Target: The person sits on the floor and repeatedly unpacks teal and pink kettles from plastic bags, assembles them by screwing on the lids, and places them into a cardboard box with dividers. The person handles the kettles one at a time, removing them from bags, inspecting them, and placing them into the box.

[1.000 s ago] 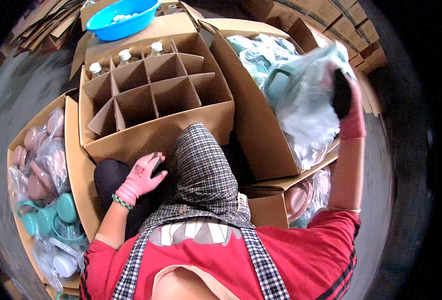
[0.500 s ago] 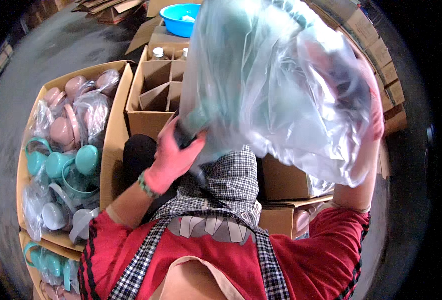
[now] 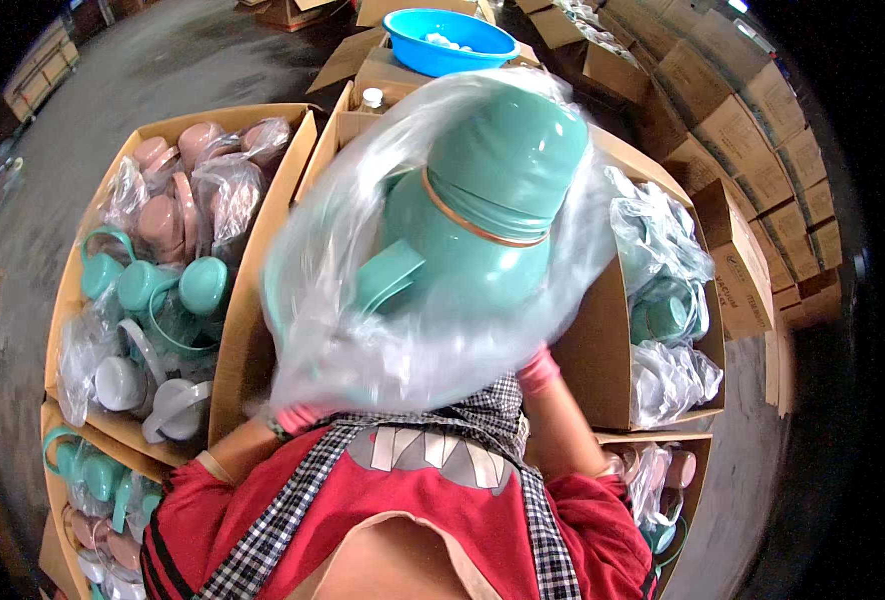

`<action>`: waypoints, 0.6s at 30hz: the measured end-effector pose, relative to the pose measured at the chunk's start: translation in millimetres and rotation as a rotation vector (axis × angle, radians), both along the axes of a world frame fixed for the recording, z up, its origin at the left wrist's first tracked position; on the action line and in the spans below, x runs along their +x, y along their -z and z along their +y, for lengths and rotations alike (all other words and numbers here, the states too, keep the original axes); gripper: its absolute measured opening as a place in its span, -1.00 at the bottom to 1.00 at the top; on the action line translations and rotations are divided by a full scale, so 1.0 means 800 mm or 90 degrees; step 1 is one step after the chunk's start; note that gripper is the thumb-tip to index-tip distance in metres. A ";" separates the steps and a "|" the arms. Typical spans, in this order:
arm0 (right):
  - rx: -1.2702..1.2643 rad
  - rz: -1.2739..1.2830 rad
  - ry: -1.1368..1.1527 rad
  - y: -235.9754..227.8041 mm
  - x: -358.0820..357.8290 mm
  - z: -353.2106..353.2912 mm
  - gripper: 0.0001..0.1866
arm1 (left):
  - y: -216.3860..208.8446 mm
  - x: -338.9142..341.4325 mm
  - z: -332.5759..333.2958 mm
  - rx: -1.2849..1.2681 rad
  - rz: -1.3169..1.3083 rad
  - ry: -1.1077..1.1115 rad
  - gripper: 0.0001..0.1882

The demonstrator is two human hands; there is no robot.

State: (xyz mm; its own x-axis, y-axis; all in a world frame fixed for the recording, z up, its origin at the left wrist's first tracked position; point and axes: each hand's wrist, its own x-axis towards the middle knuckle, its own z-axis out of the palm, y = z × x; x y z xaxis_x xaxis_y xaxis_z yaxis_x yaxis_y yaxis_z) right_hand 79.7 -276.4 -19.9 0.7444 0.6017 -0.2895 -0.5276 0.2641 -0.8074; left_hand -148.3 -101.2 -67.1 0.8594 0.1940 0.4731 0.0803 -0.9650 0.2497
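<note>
A large teal vacuum flask [image 3: 503, 160] with a copper-coloured band and a side handle is tilted in front of my chest. Around its body is a clear plastic bag [image 3: 333, 350], blurred by motion, with the flask's upper part showing. At the bag's lower left, where the film bunches, my left hand [image 3: 301, 418] in a pink glove is closed on it, largely covered by the film. Beneath the flask's lower right side is my right hand [image 3: 539, 370], also gloved in pink; its fingers are hidden behind the bag and flask.
Left of me, a carton [image 3: 308, 150] holds pink, teal and white lidded, handled items. To the right, another carton [image 3: 618, 350] has bagged teal ones. A blue basin [image 3: 453, 60] with white pieces stands ahead. Stacked cardboard boxes [image 3: 753, 130] line the far right.
The teal flask now shows clearly, lower and upright-tilted, where film covered it before. My left hand has dropped toward my waist, and my right has come down from the bag's far side.
</note>
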 end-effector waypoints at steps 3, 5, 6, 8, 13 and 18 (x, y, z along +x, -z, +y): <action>-0.084 -0.057 -0.079 0.153 -0.022 -0.035 -0.38 | -0.121 0.003 0.003 -0.711 -0.093 0.162 -0.38; -0.214 -0.509 -0.252 0.150 -0.035 -0.052 -0.24 | -0.122 0.002 0.007 -0.800 -0.145 0.079 -0.43; -0.232 -0.516 -0.274 0.112 -0.039 -0.047 -0.25 | -0.111 0.006 0.007 -0.762 -0.164 0.013 -0.48; -0.272 -0.534 -0.313 0.029 -0.046 -0.039 -0.25 | -0.094 0.013 -0.003 -0.744 -0.135 -0.133 -0.56; -0.361 -0.719 -0.026 -0.140 0.048 -0.088 -0.49 | -0.024 -0.006 -0.001 -0.932 -0.001 0.166 -0.65; -0.059 -0.903 0.045 -0.293 0.053 -0.025 -0.35 | -0.070 0.005 -0.002 -0.768 0.145 0.151 -0.66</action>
State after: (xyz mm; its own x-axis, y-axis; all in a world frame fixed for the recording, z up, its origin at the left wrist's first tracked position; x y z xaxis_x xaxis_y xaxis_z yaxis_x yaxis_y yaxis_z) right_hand 121.8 -296.4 214.5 0.4595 0.5717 0.6797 0.7425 0.1727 -0.6472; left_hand -144.5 -103.1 -11.4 0.9714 0.2291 -0.0620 0.0931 -0.1275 0.9875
